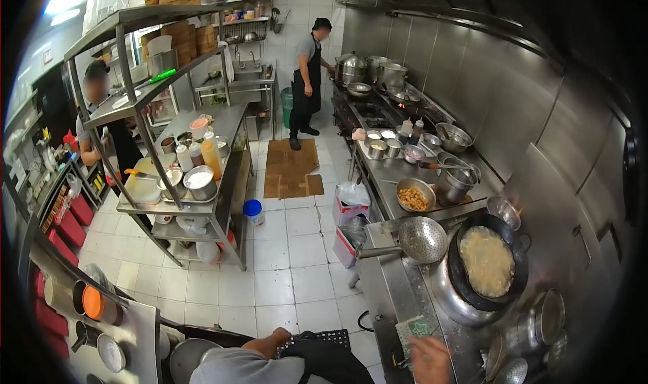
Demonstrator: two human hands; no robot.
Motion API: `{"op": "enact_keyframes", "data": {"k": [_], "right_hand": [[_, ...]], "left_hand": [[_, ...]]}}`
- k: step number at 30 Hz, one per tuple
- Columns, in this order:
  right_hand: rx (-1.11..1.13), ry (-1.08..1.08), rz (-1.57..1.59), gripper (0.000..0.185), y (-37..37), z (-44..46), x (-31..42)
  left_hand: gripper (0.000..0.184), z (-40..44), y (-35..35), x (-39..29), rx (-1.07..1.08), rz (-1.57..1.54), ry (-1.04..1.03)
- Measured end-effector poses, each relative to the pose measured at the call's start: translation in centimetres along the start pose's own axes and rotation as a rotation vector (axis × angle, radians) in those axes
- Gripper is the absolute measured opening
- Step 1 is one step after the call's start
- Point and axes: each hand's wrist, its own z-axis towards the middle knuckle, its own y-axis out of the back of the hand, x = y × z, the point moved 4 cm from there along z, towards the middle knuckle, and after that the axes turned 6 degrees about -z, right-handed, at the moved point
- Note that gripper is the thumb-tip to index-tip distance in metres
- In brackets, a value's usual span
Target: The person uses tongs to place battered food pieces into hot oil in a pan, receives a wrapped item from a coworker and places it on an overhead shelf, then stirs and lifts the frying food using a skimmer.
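Blurred above a steel table, the right hand is close by a green-starred cloth; whether it grips anything cannot be told, nor can the state of the left hand, low beside it. Ahead and right of the right hand, pale food fills a wok, apparently cooking and not yet lifted out. Straight ahead lies a strainer; farther on, browned pieces look done.
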Motion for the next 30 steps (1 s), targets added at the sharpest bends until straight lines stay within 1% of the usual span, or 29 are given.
{"op": "enact_keyframes", "data": {"k": [1,2,3,4,5,6,8,9,10,12,13,14,15,16,18,19,20,21,22,23,24,25,27,28,30], "right_hand": [[0.174,-0.168,0.169,0.021,-4.9,-1.4,-5.5],[0.175,-0.099,0.162,0.022,-7.1,-1.7,-5.7],[0.287,-0.19,0.166,0.02,-9.5,-2.4,-6.6],[0.361,-0.154,0.162,0.03,-13.8,-4.6,-10.1],[0.386,-0.059,0.199,0.026,-14.4,-4.6,-8.7],[0.406,0.029,0.236,0.022,-14.6,-4.4,-7.0],[0.355,-0.05,0.229,0.02,-13.9,-4.3,-7.3],[0.317,-0.107,0.218,0.019,-13.5,-4.3,-7.9],[0.315,-0.116,0.179,0.02,-13.1,-4.0,-8.8],[0.246,-0.143,0.113,0.02,-12.1,-3.5,-9.8],[0.244,-0.139,0.11,0.02,-11.9,-3.3,-9.8],[0.237,-0.195,0.123,0.02,-11.7,-3.2,-10.0],[0.229,-0.25,0.137,0.02,-11.6,-3.0,-10.3],[0.231,-0.246,0.136,0.02,-12.0,-3.3,-10.6],[0.261,-0.245,0.213,0.02,-13.6,-4.2,-11.4],[0.32,-0.219,0.18,0.021,-13.8,-4.2,-10.6],[0.33,-0.216,0.179,0.021,-14.2,-4.4,-10.2],[0.345,-0.17,0.225,0.021,-14.8,-4.6,-9.8],[0.357,-0.124,0.273,0.021,-15.2,-4.7,-9.4],[0.397,-0.201,0.3,0.022,-15.0,-4.6,-9.0],[0.402,-0.203,0.302,0.022,-15.0,-4.4,-9.1],[0.391,-0.18,0.255,0.022,-14.8,-4.3,-9.3],[0.38,-0.162,0.21,0.022,-14.6,-4.1,-9.3],[0.384,-0.17,0.2,0.023,-14.5,-4.0,-9.2],[0.389,-0.179,0.194,0.023,-14.7,-4.1,-9.3]], "left_hand": [[0.017,0.6,0.2,-0.4,-0.018,0.005,0.019],[0.016,1.2,0.5,-0.6,-0.037,0.014,0.039],[0.016,1.5,0.8,-1.0,-0.029,0.016,0.036],[0.017,1.8,1.3,-1.1,-0.011,-0.081,0.088],[0.018,1.8,1.5,-1.2,0.009,-0.175,0.14],[0.018,1.5,1.5,-1.6,0.028,-0.164,0.131],[0.019,1.3,2.5,-1.8,0.027,-0.193,0.156],[0.02,0.8,2.7,-1.9,0.069,-0.241,0.176],[0.02,0.3,2.9,-2.3,0.075,-0.235,0.17],[0.021,-0.3,3.5,-2.4,0.065,-0.108,0.177],[0.02,2.4,-1.0,0.7,0.088,-0.202,0.218],[0.02,4.5,-4.7,3.3,0.107,-0.295,0.262],[0.02,4.4,-5.2,4.0,0.123,-0.386,0.308],[0.02,4.6,-5.4,4.2,0.12,-0.389,0.309],[0.022,4.5,-5.9,4.5,0.147,-0.584,0.363],[0.022,4.2,-5.6,4.1,0.147,-0.594,0.365],[0.024,3.7,-4.8,3.4,0.087,-0.607,0.359],[0.026,3.2,-3.9,2.7,0.026,-0.619,0.354],[0.026,2.9,-3.3,2.1,0.027,-0.627,0.359],[0.026,2.5,-3.0,1.9,-0.005,-0.776,0.487],[0.027,2.1,-3.1,1.9,-0.038,-0.922,0.615],[0.027,1.8,-2.9,1.5,-0.034,-0.923,0.619],[0.03,0.8,-2.9,1.1,-0.108,-1.189,0.782],[0.03,0.6,-2.7,1.1,-0.104,-1.186,0.785],[0.031,0.4,-2.0,1.0,-0.03,-0.96,0.664]]}}
